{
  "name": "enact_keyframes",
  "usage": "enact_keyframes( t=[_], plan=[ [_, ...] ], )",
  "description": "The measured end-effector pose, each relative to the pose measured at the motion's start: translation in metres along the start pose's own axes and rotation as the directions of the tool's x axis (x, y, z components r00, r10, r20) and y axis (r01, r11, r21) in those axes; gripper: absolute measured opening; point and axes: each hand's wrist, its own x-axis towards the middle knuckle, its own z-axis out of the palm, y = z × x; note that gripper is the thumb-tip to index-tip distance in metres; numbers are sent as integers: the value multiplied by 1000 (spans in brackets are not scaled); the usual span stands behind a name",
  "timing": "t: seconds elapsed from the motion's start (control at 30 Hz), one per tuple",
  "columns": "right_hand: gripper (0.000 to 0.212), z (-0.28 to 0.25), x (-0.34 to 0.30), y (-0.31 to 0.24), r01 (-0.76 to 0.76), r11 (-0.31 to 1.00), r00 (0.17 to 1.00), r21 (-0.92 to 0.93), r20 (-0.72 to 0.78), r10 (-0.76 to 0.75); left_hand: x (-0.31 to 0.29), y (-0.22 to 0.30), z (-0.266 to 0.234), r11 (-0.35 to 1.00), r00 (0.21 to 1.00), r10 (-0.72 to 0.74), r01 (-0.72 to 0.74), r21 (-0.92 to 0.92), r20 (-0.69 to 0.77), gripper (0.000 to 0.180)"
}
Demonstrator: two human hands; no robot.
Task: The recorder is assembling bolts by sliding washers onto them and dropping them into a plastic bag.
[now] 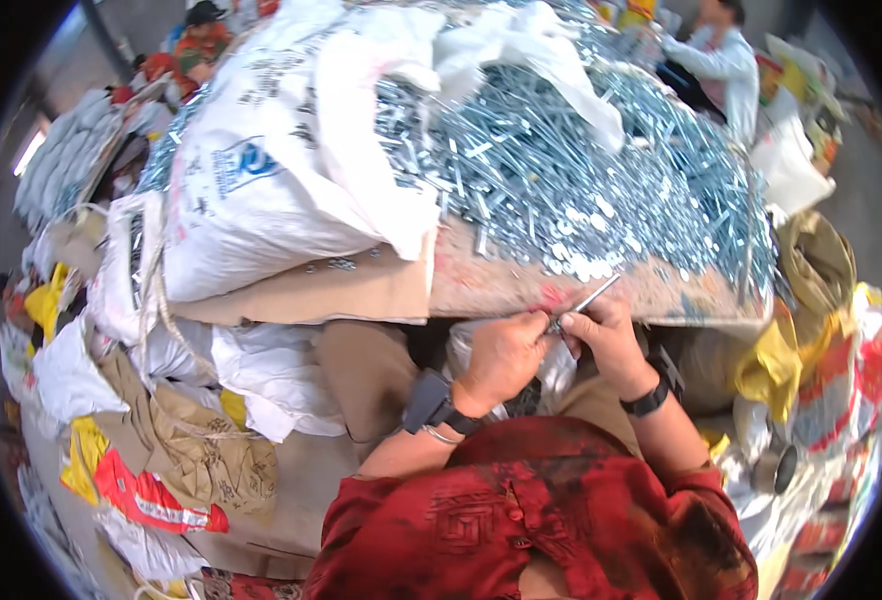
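A thin silvery bolt (598, 292) slants up and to the right between my two hands, just off the table's near edge. My right hand (609, 340) is closed round it, thumb and fingers pinching the shaft. At its lower end the fingertips of my left hand (506, 355) are pressed together, also gripping it. Whether a nut or washer sits at that end is too small to tell. Beyond my hands spreads a big heap of long bolts (521, 130), with loose washers (586, 225) along its near side.
A full white woven sack (271, 210) lies on cardboard (361, 290) at the table's left. The worn tabletop (491, 285) ends just before my hands. Crumpled sacks (211, 460) lie at lower left, a yellow bag (769, 370) at right. Another person (726, 70) sits across the heap.
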Motion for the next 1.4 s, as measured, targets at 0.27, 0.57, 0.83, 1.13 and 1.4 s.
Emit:
enact_keyframes(
  t=[0.27,0.57,0.83,1.13,1.4],
  plan=[
    [64,46,26,1,397,894,918,-207,99,-385,0,-9,-8,996,980,-78,70,-52,-183,13],
    [58,44,15,-15,195,965,974,176,-149,-170,2,10,-20,993,967,-94,73,-97,-237,18],
    [36,25,14,-25,118,980,944,-159,-287,-161,-4,4,-15,996,993,-38,47,77,-112,21],
    [25,15,-11,-40,51,749,993,-661,-48,-110,-8,17,-12,943,971,238,-225,244,-26,18],
    [35,4,-53,-50,72,982,984,-172,175,-41,-3,13,-23,757,879,182,161,-633,442,21]
  ],
)
